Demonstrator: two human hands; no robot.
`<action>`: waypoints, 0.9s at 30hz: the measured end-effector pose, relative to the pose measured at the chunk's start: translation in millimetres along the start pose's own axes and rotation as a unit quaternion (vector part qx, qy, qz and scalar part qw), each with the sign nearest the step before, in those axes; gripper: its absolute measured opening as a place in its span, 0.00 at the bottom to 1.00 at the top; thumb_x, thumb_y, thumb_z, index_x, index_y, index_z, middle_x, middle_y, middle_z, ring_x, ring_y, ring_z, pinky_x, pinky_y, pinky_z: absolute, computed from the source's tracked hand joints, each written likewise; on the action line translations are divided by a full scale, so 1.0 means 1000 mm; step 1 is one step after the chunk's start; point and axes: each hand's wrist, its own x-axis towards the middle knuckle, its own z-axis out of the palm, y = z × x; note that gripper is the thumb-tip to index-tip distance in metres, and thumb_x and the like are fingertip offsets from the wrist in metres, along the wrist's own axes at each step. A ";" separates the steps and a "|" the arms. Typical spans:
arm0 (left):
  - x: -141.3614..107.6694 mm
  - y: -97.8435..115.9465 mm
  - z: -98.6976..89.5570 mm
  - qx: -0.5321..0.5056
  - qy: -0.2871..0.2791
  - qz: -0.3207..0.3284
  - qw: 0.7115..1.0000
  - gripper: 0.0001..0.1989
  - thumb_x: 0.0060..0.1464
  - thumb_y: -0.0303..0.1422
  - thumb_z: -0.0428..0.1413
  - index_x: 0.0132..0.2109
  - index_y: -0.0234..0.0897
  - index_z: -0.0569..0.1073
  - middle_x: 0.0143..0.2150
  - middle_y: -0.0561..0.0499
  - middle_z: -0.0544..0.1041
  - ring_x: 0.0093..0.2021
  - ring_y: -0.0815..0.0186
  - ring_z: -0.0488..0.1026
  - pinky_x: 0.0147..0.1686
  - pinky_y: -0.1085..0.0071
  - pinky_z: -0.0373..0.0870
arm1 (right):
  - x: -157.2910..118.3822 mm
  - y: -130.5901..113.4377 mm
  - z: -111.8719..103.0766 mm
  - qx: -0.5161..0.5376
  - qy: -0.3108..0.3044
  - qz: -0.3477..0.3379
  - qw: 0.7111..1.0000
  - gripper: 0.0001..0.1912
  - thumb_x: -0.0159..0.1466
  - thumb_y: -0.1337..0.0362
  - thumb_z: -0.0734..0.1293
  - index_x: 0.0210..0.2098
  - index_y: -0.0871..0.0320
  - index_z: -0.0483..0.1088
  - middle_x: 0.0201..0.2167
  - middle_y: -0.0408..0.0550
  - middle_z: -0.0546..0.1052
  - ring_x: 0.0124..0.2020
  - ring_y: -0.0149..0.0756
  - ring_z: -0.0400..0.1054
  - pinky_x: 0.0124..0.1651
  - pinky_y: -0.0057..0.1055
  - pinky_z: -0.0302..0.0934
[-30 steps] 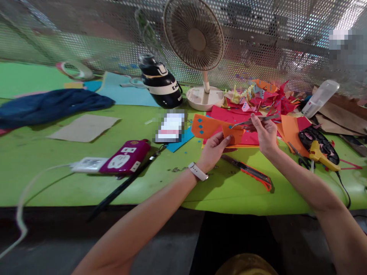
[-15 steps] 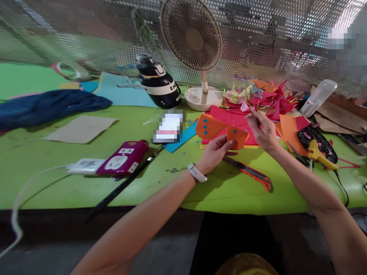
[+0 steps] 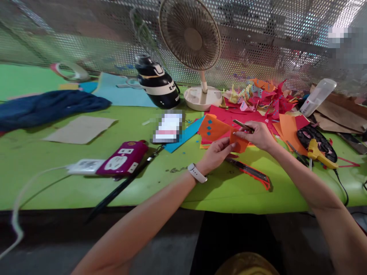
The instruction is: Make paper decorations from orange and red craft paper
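Observation:
My left hand (image 3: 218, 151), a white band at its wrist, pinches a folded piece of orange paper (image 3: 212, 130) by its lower right part. Small blue diamonds show on the paper's left flap. My right hand (image 3: 259, 135) is closed around a slim tweezers-like tool (image 3: 243, 125), which points up and left. Its fingertips touch the right flap of the orange paper, and what lies under them is hidden. Just below the hands lies an orange and black utility knife (image 3: 252, 172). Red paper sheets (image 3: 220, 114) are spread behind the orange piece.
A fan (image 3: 193, 38), a dark bottle (image 3: 157, 86) and a heap of folded red paper (image 3: 278, 101) stand along the mesh wall. At right are a yellow glue gun (image 3: 319, 154) and a black tray (image 3: 315, 141). A phone (image 3: 168, 128) and a purple power strip (image 3: 123, 158) lie left.
My right hand has come down and left from above the red paper to the orange piece. The orange paper has shifted slightly to the right in my left hand.

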 end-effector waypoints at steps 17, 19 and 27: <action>-0.001 0.005 0.002 -0.015 0.013 -0.011 1.000 0.26 0.48 0.50 0.64 0.48 0.36 0.77 0.43 0.45 0.81 0.45 0.53 0.78 0.39 0.60 0.81 | 0.005 0.003 -0.006 0.127 -0.056 0.053 0.989 0.31 0.50 0.36 0.70 0.28 0.61 0.73 0.18 0.37 0.58 0.22 0.26 0.49 0.25 0.28 0.41; 0.000 0.005 0.002 -0.017 0.018 -0.012 1.000 0.26 0.47 0.50 0.65 0.48 0.36 0.77 0.43 0.45 0.80 0.45 0.54 0.78 0.38 0.60 0.81 | 0.006 0.007 -0.005 0.103 -0.053 0.051 0.992 0.28 0.50 0.40 0.73 0.30 0.61 0.75 0.18 0.35 0.56 0.22 0.25 0.48 0.25 0.28 0.40; 0.003 0.003 -0.004 -0.021 0.064 -0.001 0.998 0.25 0.46 0.49 0.65 0.44 0.35 0.76 0.40 0.48 0.80 0.40 0.61 0.78 0.36 0.66 0.80 | 0.014 0.017 -0.025 0.098 -0.011 0.047 0.994 0.21 0.53 0.47 0.72 0.28 0.60 0.73 0.18 0.36 0.58 0.22 0.26 0.49 0.26 0.28 0.43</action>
